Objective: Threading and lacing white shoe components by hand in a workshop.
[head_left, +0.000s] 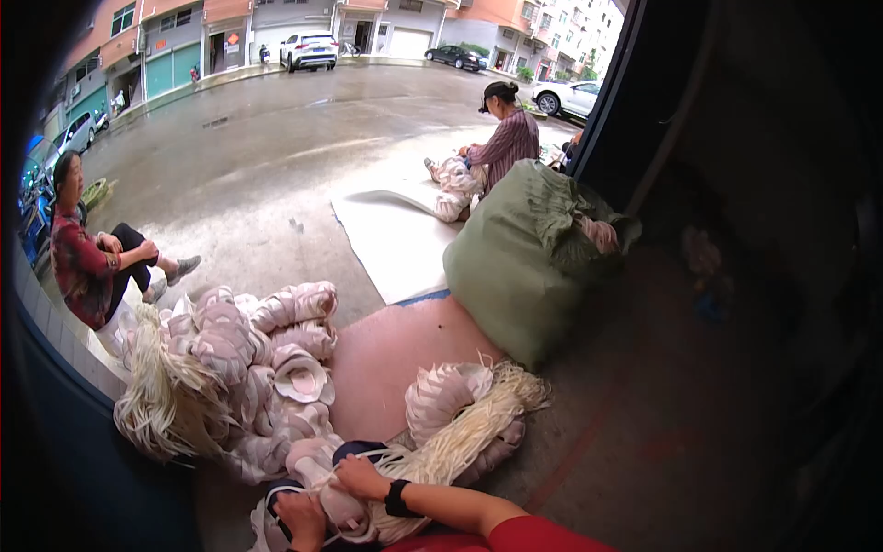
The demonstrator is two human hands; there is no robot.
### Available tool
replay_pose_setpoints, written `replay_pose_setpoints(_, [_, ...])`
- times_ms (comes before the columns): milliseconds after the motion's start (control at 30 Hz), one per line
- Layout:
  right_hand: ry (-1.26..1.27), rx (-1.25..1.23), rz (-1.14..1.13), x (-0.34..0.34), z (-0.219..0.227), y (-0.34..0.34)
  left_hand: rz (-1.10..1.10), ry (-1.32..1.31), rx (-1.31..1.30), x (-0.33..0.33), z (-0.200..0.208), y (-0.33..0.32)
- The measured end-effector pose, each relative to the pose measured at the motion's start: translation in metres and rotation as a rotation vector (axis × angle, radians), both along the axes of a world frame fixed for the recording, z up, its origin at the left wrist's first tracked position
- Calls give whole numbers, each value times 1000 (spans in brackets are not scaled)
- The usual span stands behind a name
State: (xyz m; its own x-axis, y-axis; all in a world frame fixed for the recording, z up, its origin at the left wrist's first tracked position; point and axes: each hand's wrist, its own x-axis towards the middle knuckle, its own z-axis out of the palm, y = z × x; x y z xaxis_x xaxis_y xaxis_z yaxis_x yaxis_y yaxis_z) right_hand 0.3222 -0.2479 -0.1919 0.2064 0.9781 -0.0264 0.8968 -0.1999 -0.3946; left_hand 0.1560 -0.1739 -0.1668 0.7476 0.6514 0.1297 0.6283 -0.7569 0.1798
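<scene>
Pink cups lie between our left hand and right hand; right fingers seem pinching pale strips; left fingers, we cannot tell; likely tying, next needs even pull

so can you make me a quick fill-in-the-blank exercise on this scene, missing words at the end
1. The wrist of the person's right hand wears a band coloured ____.
2. The person's ____ forearm crosses over a bundle of pale strips.
3. The large stuffed sack is ____ in colour.
4. The seated person in a plaid shirt is on the picture's ____ side.

Missing words: black; right; green; left
</scene>
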Motion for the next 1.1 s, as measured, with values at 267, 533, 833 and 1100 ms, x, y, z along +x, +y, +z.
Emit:
replay_pose_setpoints(267, [-2,-4,154,7,-20,12,48,102,-86,-1,9,-12])
replay_pose_setpoints(533, [48,2,359,21,-18,15,-10,47,-292,-10,-3,3])
replay_pose_setpoints(833, [9,151,479,17,-34,12,-91,118,-348,-12,25,-4])
replay_pose_setpoints(1100, [155,208,345,26,-2,2,-22,-27,-224,-3,-3,-1])
